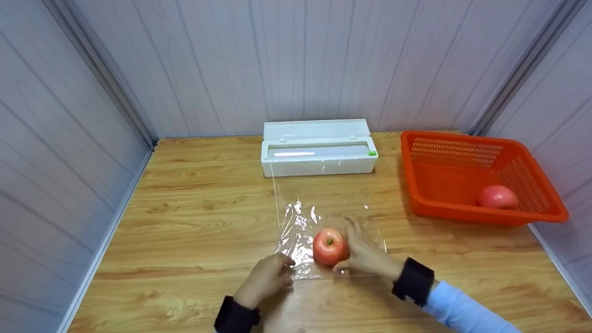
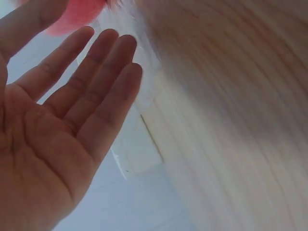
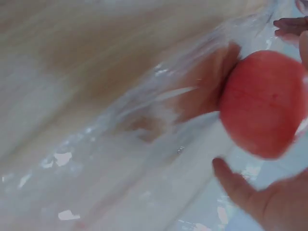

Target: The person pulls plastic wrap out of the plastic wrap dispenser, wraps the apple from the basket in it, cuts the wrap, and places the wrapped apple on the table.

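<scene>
A red apple (image 1: 329, 246) sits stem up on a sheet of clear cling film (image 1: 298, 231). The film runs over the table from a white cling film dispenser (image 1: 319, 167), whose lid stands raised. My right hand (image 1: 367, 254) is at the apple's right side, thumb and fingers spread about it. In the right wrist view, a gap shows between a fingertip and the apple (image 3: 263, 103). Left of the apple, my left hand (image 1: 266, 280) hovers by the film's near corner. Its fingers are extended and the palm holds nothing in the left wrist view.
An orange plastic basket (image 1: 462, 213) stands on the right of the wooden table (image 1: 199, 222), with a pinkish-red round fruit (image 1: 498, 197) inside. A green slider (image 1: 372, 153) sits at the dispenser's right end. Pale panel walls (image 1: 305, 60) enclose the back and sides.
</scene>
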Demonstrator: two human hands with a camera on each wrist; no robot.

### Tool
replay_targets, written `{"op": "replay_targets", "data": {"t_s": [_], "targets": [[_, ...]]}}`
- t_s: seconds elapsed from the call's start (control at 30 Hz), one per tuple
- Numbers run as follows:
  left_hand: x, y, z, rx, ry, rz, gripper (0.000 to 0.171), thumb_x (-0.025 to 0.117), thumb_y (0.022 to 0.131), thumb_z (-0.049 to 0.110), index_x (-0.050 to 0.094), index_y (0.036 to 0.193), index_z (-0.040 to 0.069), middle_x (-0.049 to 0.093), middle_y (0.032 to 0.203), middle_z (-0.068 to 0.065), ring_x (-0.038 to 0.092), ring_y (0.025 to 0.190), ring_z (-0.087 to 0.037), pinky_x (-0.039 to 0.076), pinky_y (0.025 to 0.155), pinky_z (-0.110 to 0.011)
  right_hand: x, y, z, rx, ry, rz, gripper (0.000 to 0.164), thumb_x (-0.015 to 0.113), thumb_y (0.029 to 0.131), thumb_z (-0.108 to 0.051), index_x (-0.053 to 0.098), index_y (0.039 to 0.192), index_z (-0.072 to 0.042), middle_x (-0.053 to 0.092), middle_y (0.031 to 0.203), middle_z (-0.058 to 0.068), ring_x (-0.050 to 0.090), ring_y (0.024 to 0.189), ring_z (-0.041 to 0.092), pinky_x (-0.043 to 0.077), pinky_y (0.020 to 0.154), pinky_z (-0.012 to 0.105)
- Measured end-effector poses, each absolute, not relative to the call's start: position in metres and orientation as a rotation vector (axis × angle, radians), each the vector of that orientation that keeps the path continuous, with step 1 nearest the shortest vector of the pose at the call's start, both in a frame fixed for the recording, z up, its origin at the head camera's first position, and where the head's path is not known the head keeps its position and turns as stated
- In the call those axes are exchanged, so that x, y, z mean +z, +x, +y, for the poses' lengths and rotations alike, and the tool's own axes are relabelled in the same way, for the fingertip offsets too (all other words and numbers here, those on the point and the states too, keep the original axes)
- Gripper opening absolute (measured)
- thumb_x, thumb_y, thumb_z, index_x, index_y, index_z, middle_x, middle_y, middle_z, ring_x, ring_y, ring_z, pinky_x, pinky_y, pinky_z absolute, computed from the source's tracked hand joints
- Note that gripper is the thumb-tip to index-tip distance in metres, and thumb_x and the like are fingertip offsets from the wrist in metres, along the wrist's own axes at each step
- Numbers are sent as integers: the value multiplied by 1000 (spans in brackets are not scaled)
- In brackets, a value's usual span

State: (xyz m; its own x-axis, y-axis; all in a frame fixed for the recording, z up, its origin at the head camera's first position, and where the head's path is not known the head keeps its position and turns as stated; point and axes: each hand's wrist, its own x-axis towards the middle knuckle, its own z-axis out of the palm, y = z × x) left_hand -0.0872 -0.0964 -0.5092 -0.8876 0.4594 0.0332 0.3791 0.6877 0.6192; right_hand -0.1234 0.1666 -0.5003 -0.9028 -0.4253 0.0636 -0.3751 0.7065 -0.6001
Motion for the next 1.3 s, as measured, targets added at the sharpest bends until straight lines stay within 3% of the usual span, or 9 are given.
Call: {"op": "replay_targets", "data": {"t_s": [0.07, 0.13, 0.23, 0.47, 0.67, 0.83, 1.07, 1.17, 1.3], "targets": [[-510, -85, -91, 893, 776, 2806, 32, 73, 65, 10, 66, 96, 5, 64, 89, -4, 60, 81, -19, 50, 74, -32, -502, -114, 174, -895, -710, 2926, 97, 85, 51, -36, 37, 126, 3, 41, 125, 21, 41, 117, 38, 36, 100, 53], [-512, -86, -85, 803, 883, 2825, 35, 77, 62, 17, 67, 95, 8, 62, 89, 0, 59, 81, -16, 50, 74, -29, -506, -106, 180, -791, -809, 2963, 75, 84, 51, -37, 48, 106, -1, 50, 102, 11, 49, 96, 26, 44, 88, 42], [-516, -89, -75, 686, 1037, 2849, 44, 82, 55, 27, 67, 94, 12, 58, 89, 4, 56, 81, -12, 49, 72, -26, -511, -101, 184, -592, -921, 2910, 56, 83, 51, -41, 53, 88, -10, 50, 83, -1, 44, 78, 16, 38, 65, 31], [-526, -97, -61, 506, 1079, 2864, 45, 85, 49, 33, 60, 84, 17, 50, 79, 7, 50, 72, -10, 43, 59, -23, -519, -105, 181, -358, -933, 2868, 41, 81, 53, -42, 61, 78, -16, 52, 80, -6, 49, 75, 14, 38, 58, 28], [-528, -104, -57, 428, 1150, 2874, 27, 79, 61, 31, 61, 76, 18, 55, 76, 6, 54, 70, -11, 45, 59, -24, -522, -107, 182, -398, -997, 2856, 15, 75, 68, -30, 64, 69, -19, 58, 75, -7, 54, 71, 11, 40, 56, 26], [-528, -106, -56, 469, 1277, 2930, 8, 69, 74, 14, 61, 74, 13, 61, 73, 0, 59, 67, -15, 48, 58, -25, -522, -105, 183, -404, -1089, 2902, 9, 71, 74, -26, 66, 71, -19, 60, 76, -6, 56, 72, 12, 44, 59, 27], [-527, -101, -57, 638, 1178, 3041, 12, 66, 73, 8, 55, 77, 10, 58, 65, 0, 58, 58, -17, 46, 50, -26, -519, -101, 187, -518, -1217, 2981, 7, 72, 75, -20, 65, 75, -18, 61, 78, -6, 58, 74, 10, 49, 64, 27], [-527, -97, -56, 726, 1050, 3093, 25, 64, 70, 7, 49, 90, 7, 57, 62, -1, 56, 55, -20, 44, 46, -29, -520, -99, 188, -608, -1177, 3036, 13, 72, 74, -14, 60, 77, -15, 58, 73, -7, 54, 68, 8, 47, 59, 24], [-528, -95, -56, 733, 1007, 3158, 58, 66, 68, 7, 41, 120, -2, 54, 58, -1, 51, 49, -18, 42, 43, -29, -521, -96, 187, -674, -1109, 3123, 27, 74, 73, -13, 54, 90, -9, 55, 71, -4, 51, 63, 8, 43, 52, 21]]}}
